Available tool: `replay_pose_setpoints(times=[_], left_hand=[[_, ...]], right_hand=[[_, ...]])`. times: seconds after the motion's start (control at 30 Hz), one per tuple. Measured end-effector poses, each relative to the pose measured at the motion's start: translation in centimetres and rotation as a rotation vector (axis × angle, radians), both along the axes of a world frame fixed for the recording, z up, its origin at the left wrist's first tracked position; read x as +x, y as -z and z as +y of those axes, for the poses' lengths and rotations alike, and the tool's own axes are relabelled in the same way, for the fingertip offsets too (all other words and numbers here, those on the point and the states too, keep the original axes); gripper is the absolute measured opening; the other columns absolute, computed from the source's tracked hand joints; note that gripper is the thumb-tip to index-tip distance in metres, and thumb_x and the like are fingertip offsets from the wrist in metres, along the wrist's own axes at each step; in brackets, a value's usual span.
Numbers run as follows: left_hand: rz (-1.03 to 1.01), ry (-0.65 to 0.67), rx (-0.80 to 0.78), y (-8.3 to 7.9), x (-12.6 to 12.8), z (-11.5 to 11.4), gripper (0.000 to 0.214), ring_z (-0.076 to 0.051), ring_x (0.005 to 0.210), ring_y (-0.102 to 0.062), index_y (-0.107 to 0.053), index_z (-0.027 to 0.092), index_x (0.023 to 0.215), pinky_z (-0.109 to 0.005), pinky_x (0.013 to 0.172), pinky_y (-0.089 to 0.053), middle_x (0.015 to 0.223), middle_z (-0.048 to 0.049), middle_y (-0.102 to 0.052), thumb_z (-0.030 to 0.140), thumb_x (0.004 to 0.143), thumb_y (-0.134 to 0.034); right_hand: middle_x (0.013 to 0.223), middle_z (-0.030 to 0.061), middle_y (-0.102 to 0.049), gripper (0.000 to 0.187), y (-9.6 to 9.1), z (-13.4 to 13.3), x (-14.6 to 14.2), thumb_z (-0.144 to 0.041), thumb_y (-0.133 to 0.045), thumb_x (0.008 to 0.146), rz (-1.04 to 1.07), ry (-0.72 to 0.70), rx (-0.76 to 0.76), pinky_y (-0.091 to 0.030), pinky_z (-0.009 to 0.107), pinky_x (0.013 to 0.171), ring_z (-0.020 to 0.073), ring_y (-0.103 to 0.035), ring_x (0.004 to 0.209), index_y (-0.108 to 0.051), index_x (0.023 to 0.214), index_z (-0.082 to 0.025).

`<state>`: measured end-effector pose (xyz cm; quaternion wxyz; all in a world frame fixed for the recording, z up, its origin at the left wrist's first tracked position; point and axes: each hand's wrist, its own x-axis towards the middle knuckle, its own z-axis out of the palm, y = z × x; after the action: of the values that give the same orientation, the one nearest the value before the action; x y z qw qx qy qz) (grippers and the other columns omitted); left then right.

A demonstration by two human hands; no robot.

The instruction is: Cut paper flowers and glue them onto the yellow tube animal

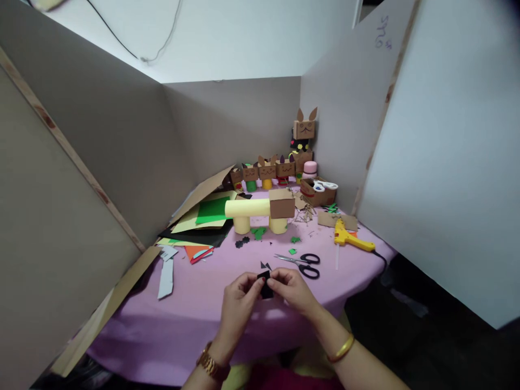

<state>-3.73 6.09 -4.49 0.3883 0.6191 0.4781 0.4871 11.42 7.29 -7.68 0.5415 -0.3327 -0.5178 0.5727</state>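
Observation:
Between my two hands is a small piece of black paper (266, 290), held above the front of the table. My left hand (240, 298) pinches its left edge, and my right hand (293, 290) pinches the right edge. Just beyond the fingertips lie a few small dark triangular scraps (265, 266). Black-handled scissors (303, 262) rest with their blades partly apart, close to my right hand. Farther back stands a model made of a yellow paper tube (247, 208) on yellow tube legs, with a brown cardboard box (281, 204) at its right end.
A yellow glue gun (351, 239) lies at the right. Coloured paper sheets (213, 211) are stacked at the left, with grey-white strips (166, 277) nearer. Cardboard animal figures (267, 171) and a box with white-handled scissors (319, 192) stand behind. Tall panels (231, 119) enclose the purple-covered table (190, 319).

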Motion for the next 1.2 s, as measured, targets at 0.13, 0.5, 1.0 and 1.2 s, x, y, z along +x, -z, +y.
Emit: replay_pose_setpoints(times=[0.13, 0.5, 1.0, 1.2], left_hand=[[0.141, -0.01, 0.21, 0.3, -0.8, 0.0, 0.025, -0.016, 0.069, -0.063, -0.065, 0.023, 0.104, -0.026, 0.065, -0.05, 0.082, -0.0051, -0.067, 0.03, 0.084, -0.053], [0.511, 0.129, 0.574, 1.0, -1.8, -0.2, 0.024, -0.019, 0.084, -0.061, -0.073, 0.028, 0.09, -0.028, 0.072, -0.048, 0.092, -0.0086, -0.068, 0.018, 0.084, -0.052], [-0.318, -0.113, -0.207, 1.2, 1.2, -0.4, 0.026, -0.012, 0.057, -0.054, -0.064, 0.015, 0.07, -0.02, 0.054, -0.04, 0.063, 0.0004, -0.062, 0.037, 0.061, -0.074], [-0.383, -0.114, -0.24, 1.5, 1.3, 0.1, 0.034, -0.01, 0.055, -0.055, -0.06, 0.016, 0.083, -0.018, 0.051, -0.04, 0.065, 0.0023, -0.062, 0.033, 0.058, -0.076]], right_hand=[[0.05, -0.0054, -0.054, 0.036, 0.3, 0.5, 0.2, -0.05, -0.073, 0.065, 0.031, 0.012, -0.087, -0.032, 0.02, 0.042, 0.0063, -0.042, 0.04, -0.058, 0.064, -0.017], [0.053, -0.005, -0.057, 0.037, -0.7, 0.1, 0.2, -0.046, -0.076, 0.061, 0.066, -0.086, -0.137, -0.035, 0.019, 0.045, 0.0064, -0.048, 0.044, -0.057, 0.065, -0.015], [0.055, -0.0031, -0.063, 0.033, -0.7, 0.0, 0.2, -0.044, -0.074, 0.064, 0.039, -0.045, -0.114, -0.037, 0.019, 0.044, 0.0062, -0.05, 0.041, -0.059, 0.065, -0.015], [0.055, -0.0028, -0.062, 0.033, -0.4, 0.1, 0.1, -0.044, -0.074, 0.064, 0.029, -0.029, -0.1, -0.037, 0.019, 0.043, 0.0059, -0.05, 0.041, -0.059, 0.065, -0.014]])
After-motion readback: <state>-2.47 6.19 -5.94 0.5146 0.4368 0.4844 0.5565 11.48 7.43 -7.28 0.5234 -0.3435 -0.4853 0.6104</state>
